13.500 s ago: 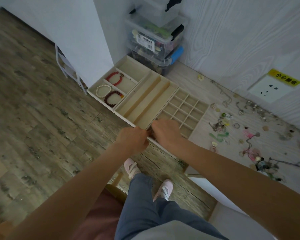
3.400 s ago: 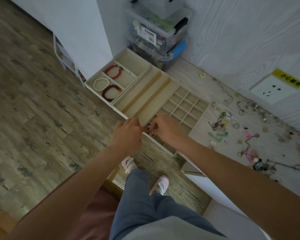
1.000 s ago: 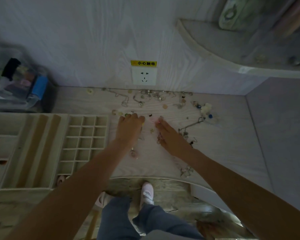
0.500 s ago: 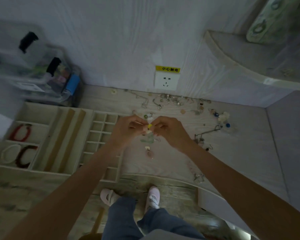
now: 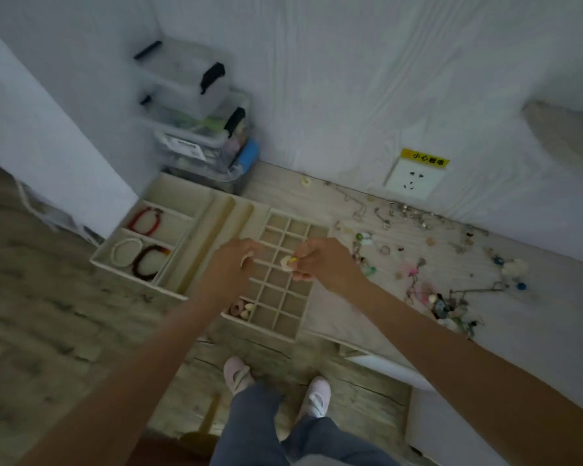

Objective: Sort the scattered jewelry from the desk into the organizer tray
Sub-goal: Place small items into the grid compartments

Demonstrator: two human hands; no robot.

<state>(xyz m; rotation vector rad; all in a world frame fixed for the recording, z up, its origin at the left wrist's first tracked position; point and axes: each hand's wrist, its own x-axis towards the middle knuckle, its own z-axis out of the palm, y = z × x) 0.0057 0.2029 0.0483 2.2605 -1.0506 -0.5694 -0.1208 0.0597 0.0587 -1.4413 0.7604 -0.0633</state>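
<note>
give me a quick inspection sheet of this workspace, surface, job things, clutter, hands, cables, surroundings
Surface: pale wood-grain desk.
Job's things: organizer tray; grid section holds small pieces in one near cell; three bracelets at left; scattered jewelry on the desk.
Clutter: stacked clear storage boxes.
Hands: right hand pinches a small pale piece over the grid; left hand beside it, fingers curled, contents unclear.
Cables: nothing seen.
Surroundings: wall socket, wood floor.
</note>
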